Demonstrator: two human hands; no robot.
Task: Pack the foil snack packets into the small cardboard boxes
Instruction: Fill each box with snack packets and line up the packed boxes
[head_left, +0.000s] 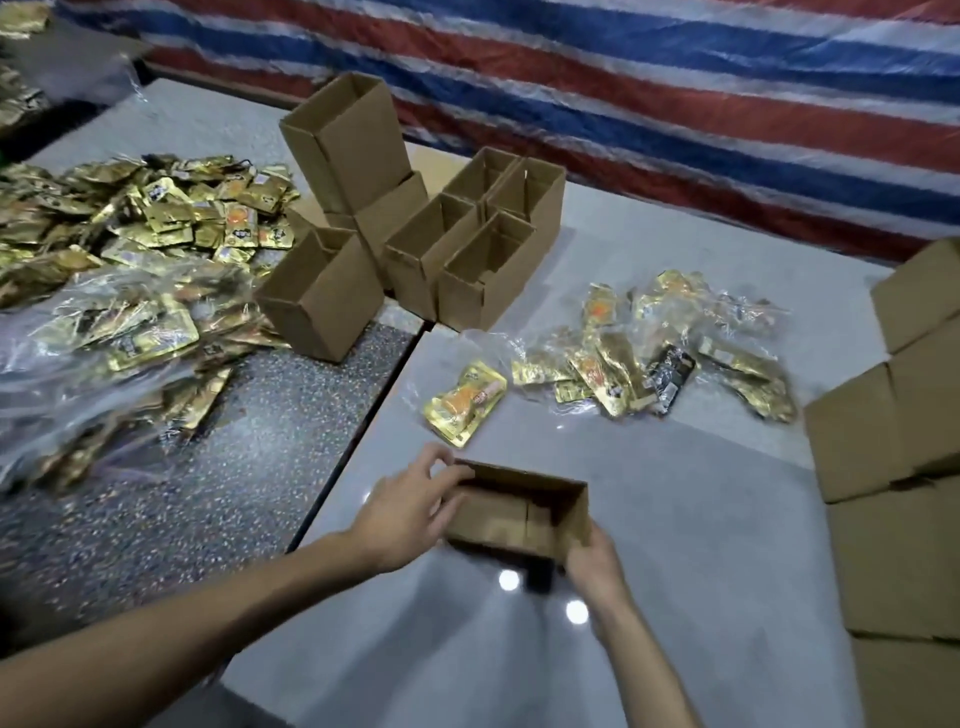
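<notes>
I held 1 empty cardboard box (519, 512) by both ends, left hand (410, 512) curled over its rim, right hand (595, 564) pinching the near corner. The nearest foil packet (464, 405) lay just beyond. Loosening either hold, I judged, could have tipped the light box.

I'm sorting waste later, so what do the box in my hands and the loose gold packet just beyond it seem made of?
Box: plain brown cardboard, matte, with folded flaps inside. Gold packet: shiny foil-like film, probably metallised plastic, judging by glare and crinkles.
</notes>
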